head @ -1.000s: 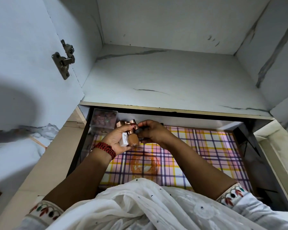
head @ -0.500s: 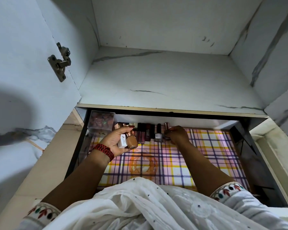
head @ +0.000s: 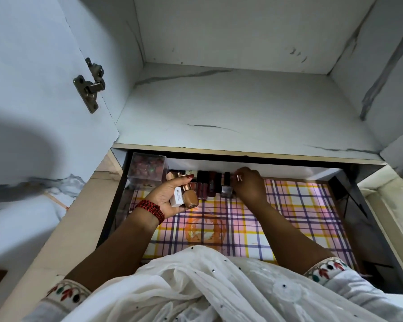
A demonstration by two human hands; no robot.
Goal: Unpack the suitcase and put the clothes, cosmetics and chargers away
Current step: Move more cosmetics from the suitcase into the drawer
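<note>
The brown bottle [head: 190, 198] with the shiny gold cap is sitting in the left hand [head: 170, 198], next to a little white box [head: 177, 198]. The left fingers [head: 184, 178] are curling loosely around both, about half closed. The bottle is looking like glass, so it is probably small, a bit heavy, slippery and easy to break. Holding it around the fat middle looks safest, not by the cap.

The right hand [head: 249, 185] is reaching to the back of the drawer [head: 349, 205], beside a small dark bottle [head: 226, 189] at the end of a row of lipsticks [head: 207, 185]. Its fingers are bending down at the row, and something small and shiny is showing at them, but I cannot tell if they are holding anything.

A clear box [head: 147, 169] is standing in the back left corner. A checked paper [head: 289, 217] is covering the drawer floor, with an orange stain on it. Above, a white shelf [head: 242, 108] is sitting bare inside the cupboard, and a metal hinge [head: 90, 86] is showing on the left wall.
</note>
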